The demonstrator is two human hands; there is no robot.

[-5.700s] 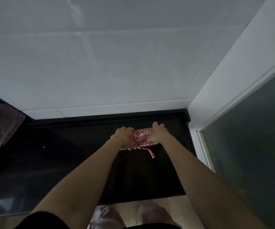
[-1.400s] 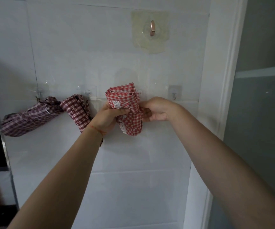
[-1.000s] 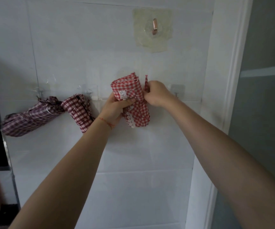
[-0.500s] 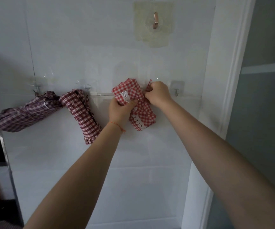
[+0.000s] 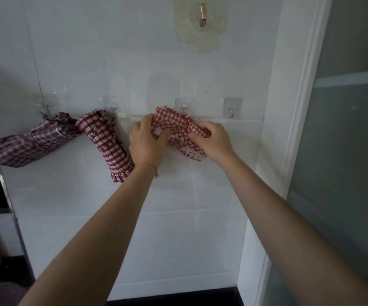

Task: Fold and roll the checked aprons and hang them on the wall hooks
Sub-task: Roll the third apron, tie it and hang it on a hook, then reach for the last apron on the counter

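**Third apron roll steadied under its hook**

The red-checked apron roll point(image 5: 177, 131) sits directly below the third clear hook point(image 5: 183, 106), pressed toward the white tiled wall point(image 5: 90, 51). Both hands are on it, probably because a soft roll would slacken or swing if let go before its loop has caught. The left hand point(image 5: 146, 143) grips the roll's left end, fingers curled round the cloth; the right hand point(image 5: 215, 140) pinches a fold of cloth at the right end, thumb on top. Whether the loop is already over the hook cannot be told — the cloth hides that spot.

Left of that hook, the dark red checked roll point(image 5: 108, 143) hangs slanting from its own hook, a gathered frill at its lower end. Further left, the purple checked roll point(image 5: 32, 143) droops almost sideways, looser and more creased. Right of the third hook, a square-backed empty hook point(image 5: 231, 107) stands beside the white door frame point(image 5: 289, 107). Well above, a copper hook point(image 5: 203, 15) sits on a yellowed transparent pad.

The held roll is thin woven gingham, limp and easily crushed, with a white lace trim point(image 5: 191, 153) running along its lower edge. The tiles look smooth and glossy, so the roll gets no purchase from them — the hook alone must carry it. I judge the hanging step nearly finished for this apron.
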